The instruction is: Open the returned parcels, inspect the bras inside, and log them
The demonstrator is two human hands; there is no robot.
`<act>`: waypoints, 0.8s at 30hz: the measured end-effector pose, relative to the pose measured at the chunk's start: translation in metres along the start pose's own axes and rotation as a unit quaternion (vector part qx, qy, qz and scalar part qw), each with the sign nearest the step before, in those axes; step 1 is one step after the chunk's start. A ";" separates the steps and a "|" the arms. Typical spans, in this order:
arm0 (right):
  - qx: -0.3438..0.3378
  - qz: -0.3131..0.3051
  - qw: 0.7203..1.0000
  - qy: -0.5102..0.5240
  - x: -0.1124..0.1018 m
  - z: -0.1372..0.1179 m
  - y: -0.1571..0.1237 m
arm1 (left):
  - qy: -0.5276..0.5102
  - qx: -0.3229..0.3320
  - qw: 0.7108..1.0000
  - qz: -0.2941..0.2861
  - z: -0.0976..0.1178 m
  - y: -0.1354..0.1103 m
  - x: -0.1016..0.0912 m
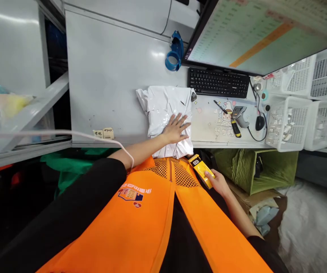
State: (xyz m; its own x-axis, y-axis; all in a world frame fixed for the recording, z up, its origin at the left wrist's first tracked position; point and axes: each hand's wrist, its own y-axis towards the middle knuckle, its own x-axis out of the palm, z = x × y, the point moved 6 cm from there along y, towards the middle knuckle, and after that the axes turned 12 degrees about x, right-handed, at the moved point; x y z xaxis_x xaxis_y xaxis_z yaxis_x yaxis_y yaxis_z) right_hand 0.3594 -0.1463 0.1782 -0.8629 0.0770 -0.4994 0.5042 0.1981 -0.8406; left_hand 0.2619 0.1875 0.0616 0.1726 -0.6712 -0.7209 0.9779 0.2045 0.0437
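Note:
My left hand (176, 129) lies flat with fingers spread on a white plastic mailer bag (163, 104). The bag is creased and glossy, and its near end reaches over the table's front edge towards my orange vest. Below that edge, at my right side, my right hand (218, 182) is closed around a yellow handheld device (200, 170). A small label shows on the device's dark upper end; its exact kind is unclear. Near the bag's upper right corner sits a small dark lump (193, 96).
A keyboard (218, 82) stands under a large monitor (260, 34). Left of it is a blue tape dispenser (173, 57). To the right lie a pen (220, 107), a yellow-black cutter (236, 129), a barcode scanner (240, 115), a mouse (260, 123) and white plastic baskets (290, 125). Paper labels (104, 133) lie front left.

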 end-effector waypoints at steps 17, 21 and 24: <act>0.060 0.082 0.994 -0.045 0.019 0.047 -0.002 | 0.034 -0.018 0.999 -0.037 0.003 -0.007 0.044; 0.113 0.097 0.981 -0.124 0.032 0.019 0.034 | 0.047 -0.018 0.998 -0.036 0.002 -0.007 0.046; 0.150 0.102 0.971 -0.157 0.048 -0.006 0.059 | 0.071 -0.017 0.996 -0.046 0.002 -0.007 0.048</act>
State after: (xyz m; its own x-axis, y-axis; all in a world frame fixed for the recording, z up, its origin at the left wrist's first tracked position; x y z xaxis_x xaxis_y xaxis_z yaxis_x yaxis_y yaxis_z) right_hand 0.3474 -0.1250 0.1058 -0.7153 -0.2262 -0.6612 0.6910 -0.0872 -0.7176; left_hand 0.2639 0.1530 0.0280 0.0628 -0.5818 -0.8109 0.9838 0.1726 -0.0476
